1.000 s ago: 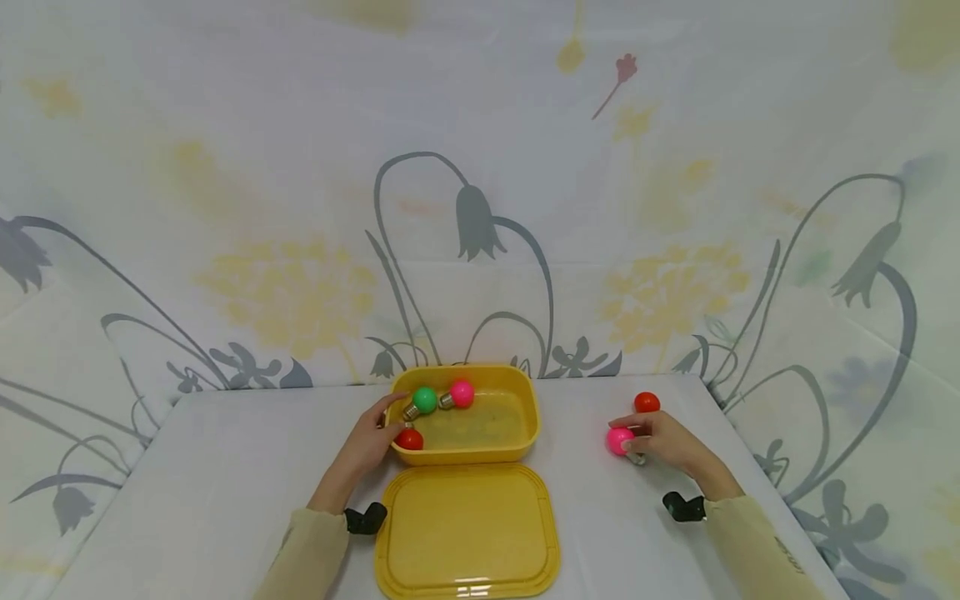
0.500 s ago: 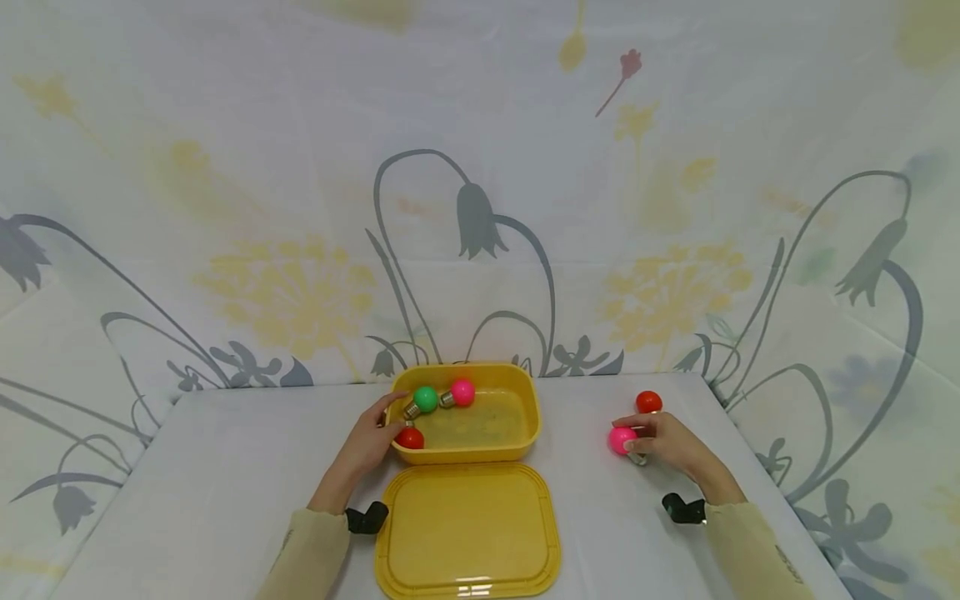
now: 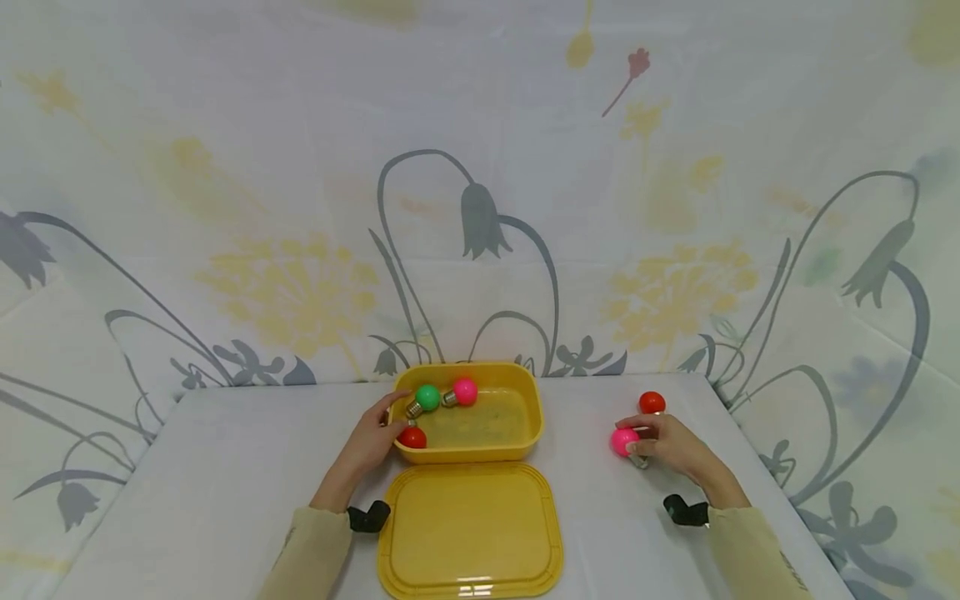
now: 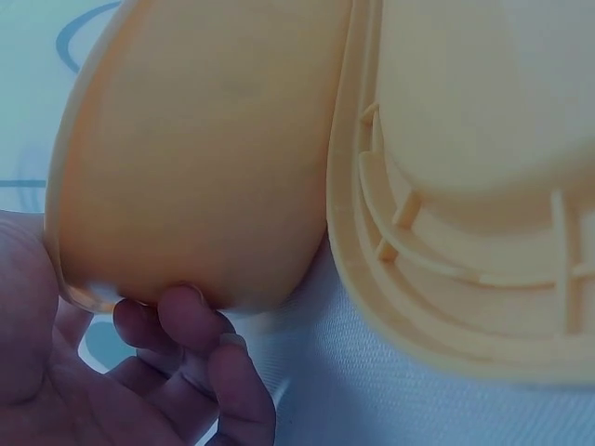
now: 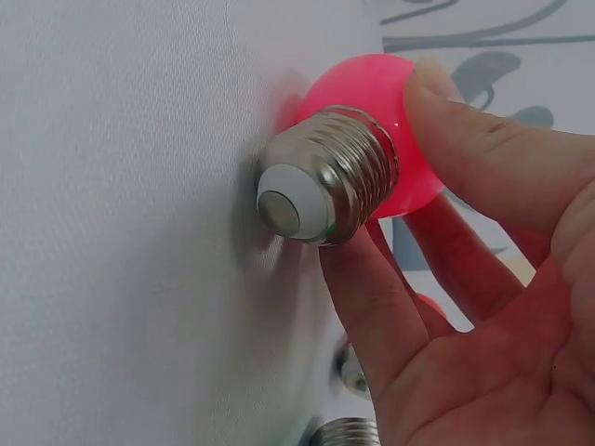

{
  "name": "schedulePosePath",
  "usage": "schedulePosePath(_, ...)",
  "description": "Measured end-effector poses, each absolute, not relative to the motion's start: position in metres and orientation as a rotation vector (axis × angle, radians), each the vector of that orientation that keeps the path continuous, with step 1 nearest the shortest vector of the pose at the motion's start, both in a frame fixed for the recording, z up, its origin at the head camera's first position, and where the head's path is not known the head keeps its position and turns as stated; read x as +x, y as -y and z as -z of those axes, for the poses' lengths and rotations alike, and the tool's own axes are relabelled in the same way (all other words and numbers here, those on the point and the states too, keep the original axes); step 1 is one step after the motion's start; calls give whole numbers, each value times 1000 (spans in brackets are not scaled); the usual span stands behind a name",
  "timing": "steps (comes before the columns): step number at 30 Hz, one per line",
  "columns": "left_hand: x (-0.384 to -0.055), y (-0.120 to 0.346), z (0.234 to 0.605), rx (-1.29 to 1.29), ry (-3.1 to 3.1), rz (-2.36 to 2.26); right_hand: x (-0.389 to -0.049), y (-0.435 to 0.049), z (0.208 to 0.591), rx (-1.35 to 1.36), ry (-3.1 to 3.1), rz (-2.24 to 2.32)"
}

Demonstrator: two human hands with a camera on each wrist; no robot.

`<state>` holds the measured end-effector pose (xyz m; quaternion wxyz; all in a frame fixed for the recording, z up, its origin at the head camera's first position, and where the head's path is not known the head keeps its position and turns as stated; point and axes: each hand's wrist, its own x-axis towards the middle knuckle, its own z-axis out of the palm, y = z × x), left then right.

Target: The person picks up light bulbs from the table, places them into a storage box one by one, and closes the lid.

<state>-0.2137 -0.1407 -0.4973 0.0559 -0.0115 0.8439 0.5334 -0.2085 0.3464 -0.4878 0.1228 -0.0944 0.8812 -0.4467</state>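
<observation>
My right hand [image 3: 678,450] pinches a pink light bulb [image 3: 624,442] between thumb and fingers, close over the white table. Its metal screw base [image 5: 339,172] points back toward the right wrist camera. My left hand [image 3: 372,435] grips the left wall of a yellow plastic box [image 3: 530,417], fingers curled against the outside. Inside the box lie a green bulb [image 3: 428,397], another pink bulb [image 3: 465,391] and a red bulb [image 3: 413,437], this last partly behind my left fingers. Just beyond my right hand a second red bulb [image 3: 652,402] lies on the table.
A yellow lid [image 3: 471,529] lies in front of the box, near its front wall. Low in the right wrist view, another screw base [image 5: 346,433] shows below my hand. A flower-patterned cloth [image 3: 510,183] hangs behind the table [image 3: 225,467].
Both hands keep their hold, the right on the pink bulb and the left on the box. The whole head view shifts slightly to the right.
</observation>
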Motion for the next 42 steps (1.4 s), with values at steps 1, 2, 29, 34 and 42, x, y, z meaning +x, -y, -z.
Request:
schedulePosePath(1, -213, 140, 497, -27, -2568, -1611, -209, -347, 488, -282, -2564, 1312)
schedulePosePath(2, -213, 140, 497, -24, -2574, -1603, -209, -347, 488, -290, -2562, 1316)
schedulePosePath(29, -215, 139, 500, -73, -2548, -1630, -206, -349, 485, -200, -2540, 1388)
schedulePosePath(34, -215, 139, 500, -63, -2549, -1639, -206, -348, 483, -205, -2565, 1373)
schedulePosePath(42, -214, 140, 499, -56, -2557, -1635, -206, -348, 484, -181, -2575, 1362)
